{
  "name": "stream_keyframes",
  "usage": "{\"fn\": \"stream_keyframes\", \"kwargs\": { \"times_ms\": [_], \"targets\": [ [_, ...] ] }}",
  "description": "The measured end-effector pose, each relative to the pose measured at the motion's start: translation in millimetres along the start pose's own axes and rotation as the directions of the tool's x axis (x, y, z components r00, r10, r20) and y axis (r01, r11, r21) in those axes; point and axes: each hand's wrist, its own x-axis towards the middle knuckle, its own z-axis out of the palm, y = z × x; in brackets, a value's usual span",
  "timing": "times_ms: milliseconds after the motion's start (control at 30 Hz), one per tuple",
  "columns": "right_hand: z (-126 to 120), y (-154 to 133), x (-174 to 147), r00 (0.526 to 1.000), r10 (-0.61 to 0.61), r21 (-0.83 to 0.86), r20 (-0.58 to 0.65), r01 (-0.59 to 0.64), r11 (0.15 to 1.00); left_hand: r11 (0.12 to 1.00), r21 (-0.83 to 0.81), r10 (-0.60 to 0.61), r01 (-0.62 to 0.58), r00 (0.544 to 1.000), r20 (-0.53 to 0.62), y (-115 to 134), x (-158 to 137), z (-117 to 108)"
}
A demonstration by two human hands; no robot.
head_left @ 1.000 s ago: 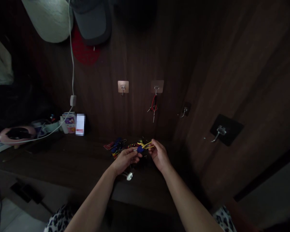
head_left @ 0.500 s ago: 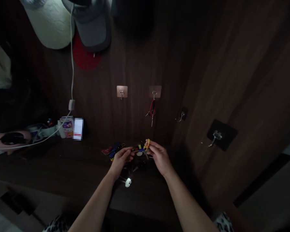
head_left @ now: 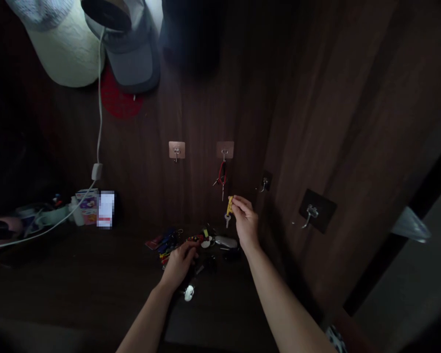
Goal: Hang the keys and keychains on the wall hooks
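Dark wood wall (head_left: pixel 198 113), tabletop (head_left: pixel 77 274) with bottle (head_left: pixel 78 214) and carton (head_left: pixel 90 214) (contents hidden), right hand (head_left: pixel 247 223) pinching yellow-tagged key (head_left: pixel 230 205), left hand (head_left: pixel 179 263) at key pile (head_left: pixel 169 240), grip unclear.

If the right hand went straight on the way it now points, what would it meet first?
Probably the red-corded keys hanging from a wall hook, above and left of the right hand; depth is unclear in this single view.
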Motion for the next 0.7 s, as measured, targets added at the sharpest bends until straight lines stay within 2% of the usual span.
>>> {"fn": "stream_keyframes", "kwargs": {
  "times_ms": [133, 367, 533, 700],
  "targets": [
    [8, 5, 16, 0.995, -0.065, -0.055, -0.077, 0.061, 0.997, 1.0, 0.014, 0.009, -0.009, 1.0, 0.001, -3, 1, 0],
    [28, 5, 60, 0.981, 0.0, -0.048, -0.193, -0.01, 0.999, 0.999, 0.029, -0.016, 0.015, 0.999, 0.029, -2, 1, 0],
    [41, -8, 94, 0.98, -0.109, -0.116, -0.166, 0.091, 0.989, 1.0, 0.031, -0.002, 0.001, 0.999, 0.037, -3, 1, 0],
    [49, -20, 113, 0.969, -0.225, -0.247, -0.101, 0.195, 0.949, 0.999, 0.043, -0.002, 0.0, 0.999, 0.041, -5, 1, 1]
  ]
}}
